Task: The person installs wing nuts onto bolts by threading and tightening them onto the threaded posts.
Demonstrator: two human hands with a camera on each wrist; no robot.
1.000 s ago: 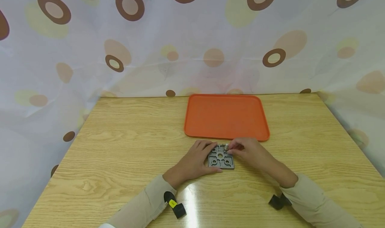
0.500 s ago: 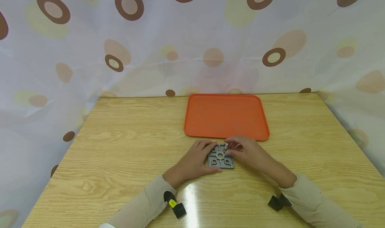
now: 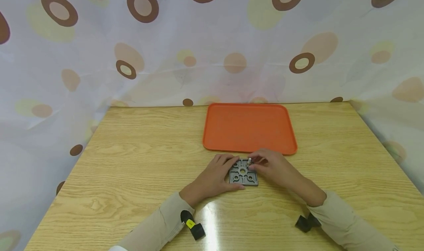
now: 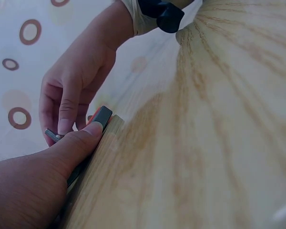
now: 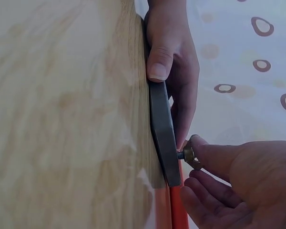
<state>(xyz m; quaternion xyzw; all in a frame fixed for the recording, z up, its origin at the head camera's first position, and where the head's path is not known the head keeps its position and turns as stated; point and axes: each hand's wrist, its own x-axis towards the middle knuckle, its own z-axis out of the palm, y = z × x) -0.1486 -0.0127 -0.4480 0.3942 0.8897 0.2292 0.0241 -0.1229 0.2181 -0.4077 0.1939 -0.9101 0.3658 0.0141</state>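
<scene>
A square grey metal plate (image 3: 243, 178) with ribs and several round holes lies on the wooden table. My left hand (image 3: 216, 175) grips its left side, thumb along the near edge and fingers at the far left corner. From the plate's far right corner a threaded bolt (image 5: 180, 155) sticks up, carrying a brass-coloured wing nut (image 5: 189, 155). Thumb and fingers of my right hand (image 3: 274, 167) pinch this wing nut from the right. In the left wrist view, the plate (image 4: 102, 116) shows edge-on beneath my left thumb, with the right hand (image 4: 71, 81) beyond.
An orange tray (image 3: 248, 129) lies flat just behind the plate, its near rim close to my right fingers. Patterned cloth (image 3: 212, 59) hangs behind and at both sides of the table (image 3: 142, 144). A black strap device (image 3: 194, 227) sits on my left sleeve.
The fingers of my right hand have shifted slightly left and away from me around the wing nut. My left hand and the plate stay in place.
</scene>
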